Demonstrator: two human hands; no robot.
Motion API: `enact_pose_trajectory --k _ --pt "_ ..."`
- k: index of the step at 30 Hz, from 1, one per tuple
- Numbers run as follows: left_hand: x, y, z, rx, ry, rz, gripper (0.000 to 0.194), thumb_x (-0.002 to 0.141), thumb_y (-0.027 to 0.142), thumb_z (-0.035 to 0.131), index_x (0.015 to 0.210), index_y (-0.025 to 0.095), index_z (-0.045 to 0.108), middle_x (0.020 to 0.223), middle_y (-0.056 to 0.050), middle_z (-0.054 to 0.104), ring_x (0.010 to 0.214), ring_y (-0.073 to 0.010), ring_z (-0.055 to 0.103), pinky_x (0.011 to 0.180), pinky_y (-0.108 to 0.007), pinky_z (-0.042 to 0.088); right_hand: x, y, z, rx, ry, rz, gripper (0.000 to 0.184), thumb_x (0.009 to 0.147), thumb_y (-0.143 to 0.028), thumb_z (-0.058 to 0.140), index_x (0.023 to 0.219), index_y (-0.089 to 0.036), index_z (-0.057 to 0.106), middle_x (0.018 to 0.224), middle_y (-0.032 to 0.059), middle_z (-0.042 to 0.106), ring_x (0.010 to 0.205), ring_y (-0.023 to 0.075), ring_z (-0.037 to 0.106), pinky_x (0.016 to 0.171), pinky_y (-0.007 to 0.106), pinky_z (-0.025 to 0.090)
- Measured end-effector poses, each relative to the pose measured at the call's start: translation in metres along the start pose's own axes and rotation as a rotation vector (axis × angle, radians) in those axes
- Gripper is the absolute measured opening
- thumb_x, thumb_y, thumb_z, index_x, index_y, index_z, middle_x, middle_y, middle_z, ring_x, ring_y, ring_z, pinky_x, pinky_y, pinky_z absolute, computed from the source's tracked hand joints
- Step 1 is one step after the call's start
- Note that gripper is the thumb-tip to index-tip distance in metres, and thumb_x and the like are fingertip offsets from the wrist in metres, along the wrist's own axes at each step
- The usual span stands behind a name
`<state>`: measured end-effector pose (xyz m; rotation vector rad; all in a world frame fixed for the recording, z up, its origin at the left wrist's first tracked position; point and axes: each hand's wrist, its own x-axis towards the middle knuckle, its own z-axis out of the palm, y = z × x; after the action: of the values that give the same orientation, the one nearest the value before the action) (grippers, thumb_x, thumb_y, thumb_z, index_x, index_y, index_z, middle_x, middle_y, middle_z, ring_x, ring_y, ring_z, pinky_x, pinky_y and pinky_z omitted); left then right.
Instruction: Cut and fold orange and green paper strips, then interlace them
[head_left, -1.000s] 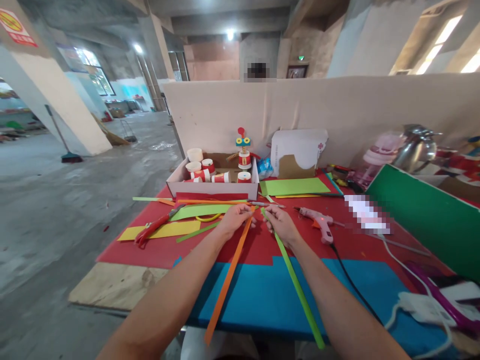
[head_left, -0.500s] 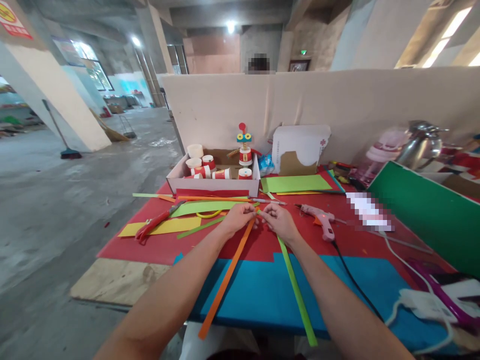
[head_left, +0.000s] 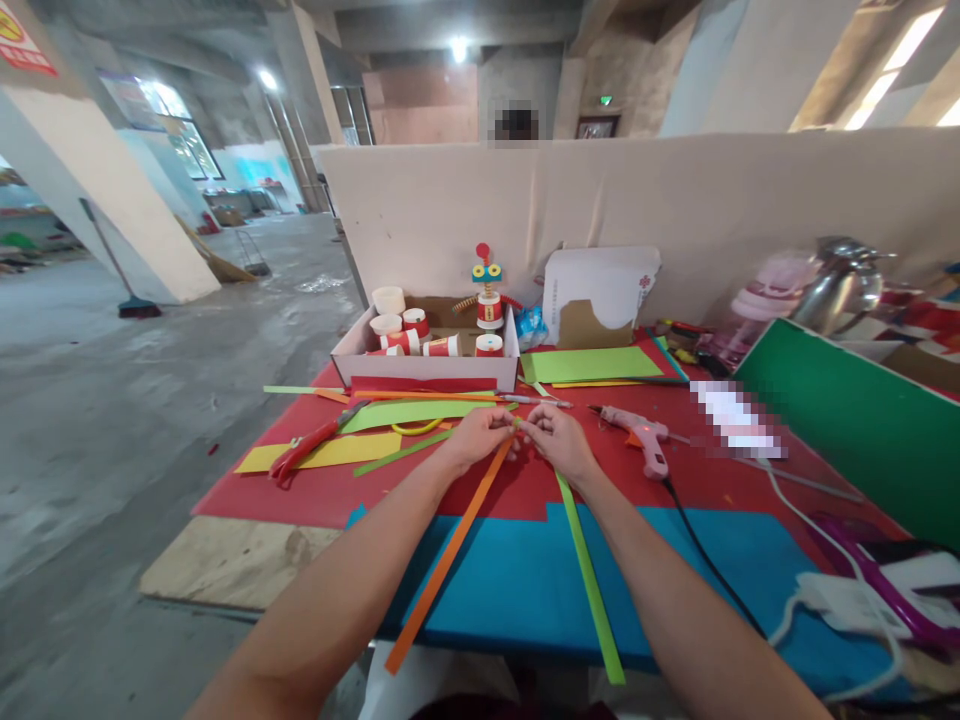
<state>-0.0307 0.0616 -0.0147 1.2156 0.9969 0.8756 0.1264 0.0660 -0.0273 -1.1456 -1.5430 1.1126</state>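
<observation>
My left hand [head_left: 478,437] pinches the far end of a long orange paper strip [head_left: 442,565] that runs back toward me over the blue mat [head_left: 517,580]. My right hand [head_left: 559,440] pinches the far end of a long green paper strip [head_left: 589,585]. The two strip ends meet between my fingertips, above the red mat [head_left: 315,490], and the hands touch there. Both strips hang past the near table edge.
A pink glue gun [head_left: 637,432] with a black cord lies right of my hands. Red scissors [head_left: 307,448], yellow and green paper sheets lie to the left. A white box [head_left: 424,358] of paper cups with a cup figure [head_left: 488,295] stands behind. A green board [head_left: 855,430] leans right.
My hands came together, so the orange and green strip ends now meet. The strips' near ends swung inward and away from me.
</observation>
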Motion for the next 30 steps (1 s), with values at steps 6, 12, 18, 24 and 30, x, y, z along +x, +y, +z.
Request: enact_pose_trajectory --k 6,12,18,24,30 --pt "-0.001 0.000 -0.001 0.026 -0.005 0.002 0.011 0.083 0.019 0.067 0.078 0.011 0.061 0.062 -0.002 0.067 0.052 -0.0109 0.063 0.058 -0.025 0.055 0.000 0.000 -0.001 0.004 -0.003 0.020 0.044 0.065 -0.062 0.069 0.072 -0.022 0.052 0.050 -0.0055 0.056 0.038 0.0088 0.043 0.035 0.021 0.035" --pt "-0.002 0.004 0.000 0.056 0.002 -0.016 0.008 0.085 0.017 0.064 0.080 0.011 0.063 0.061 -0.002 0.066 0.050 -0.0102 0.062 0.058 -0.024 0.055 0.000 0.002 -0.001 -0.002 -0.013 0.016 0.042 0.067 -0.060 0.069 0.074 -0.021 0.055 0.052 -0.0044 0.057 0.040 0.0095 0.045 0.038 0.021 0.037" --pt "-0.003 0.005 0.000 0.062 -0.012 -0.019 0.010 0.084 0.018 0.065 0.078 0.010 0.063 0.060 -0.002 0.066 0.049 -0.0098 0.062 0.056 -0.023 0.054 -0.002 -0.002 -0.001 -0.002 -0.033 0.039 0.039 0.067 -0.058 0.068 0.074 -0.022 0.054 0.052 -0.0048 0.056 0.039 0.0089 0.043 0.036 0.021 0.032" --pt "-0.001 0.001 -0.002 0.052 -0.015 -0.025 0.010 0.085 0.018 0.065 0.077 0.011 0.063 0.059 -0.001 0.065 0.050 -0.0095 0.062 0.055 -0.021 0.053 -0.004 -0.009 -0.001 0.051 -0.054 0.074 0.039 0.064 -0.058 0.068 0.073 -0.023 0.051 0.047 -0.0074 0.052 0.035 0.0081 0.040 0.034 0.020 0.027" --pt "-0.001 0.000 -0.003 0.040 -0.024 -0.012 0.012 0.083 0.021 0.068 0.077 0.011 0.063 0.060 -0.001 0.066 0.051 -0.0090 0.062 0.056 -0.021 0.053 -0.004 -0.008 0.000 0.069 -0.056 0.075 0.040 0.064 -0.058 0.068 0.073 -0.023 0.050 0.045 -0.0091 0.049 0.034 0.0078 0.038 0.034 0.020 0.026"
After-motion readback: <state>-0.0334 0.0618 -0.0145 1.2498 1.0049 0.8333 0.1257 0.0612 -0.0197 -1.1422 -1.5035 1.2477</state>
